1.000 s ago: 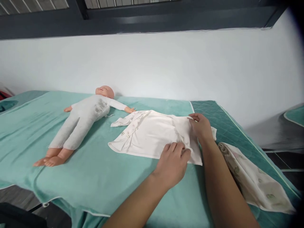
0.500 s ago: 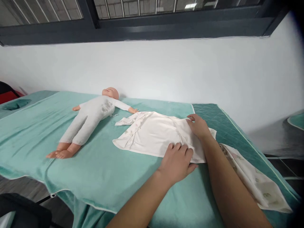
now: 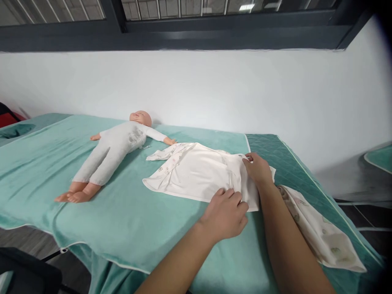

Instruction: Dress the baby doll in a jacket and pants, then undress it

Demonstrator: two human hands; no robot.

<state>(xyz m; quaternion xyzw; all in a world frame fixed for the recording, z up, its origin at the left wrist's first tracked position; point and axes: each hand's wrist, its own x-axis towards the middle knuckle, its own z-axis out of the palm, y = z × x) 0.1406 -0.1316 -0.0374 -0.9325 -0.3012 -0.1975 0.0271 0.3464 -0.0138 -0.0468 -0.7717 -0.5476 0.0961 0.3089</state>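
A white baby shirt (image 3: 199,173) with a small print along its opened front lies spread on the green bed cover. My left hand (image 3: 226,213) is at its near hem, fingers curled and closed on the cloth. Farther up, at the shirt's right side, my right hand (image 3: 258,168) pinches the fabric between thumb and fingers. One sleeve stretches left toward a baby doll (image 3: 118,141) in a white suit, which lies on its back with its feet toward the near left.
A folded printed white cloth (image 3: 324,232) lies right of my right forearm. The green bed cover (image 3: 122,232) hangs over the near edge. A white wall (image 3: 196,90) rises behind, below a dark window frame (image 3: 214,36). A black object (image 3: 27,269) stands at lower left.
My left thumb has drawn in against the fingers at the hem. My right hand has moved slightly nearer along the shirt's right side. The view has shifted a little.
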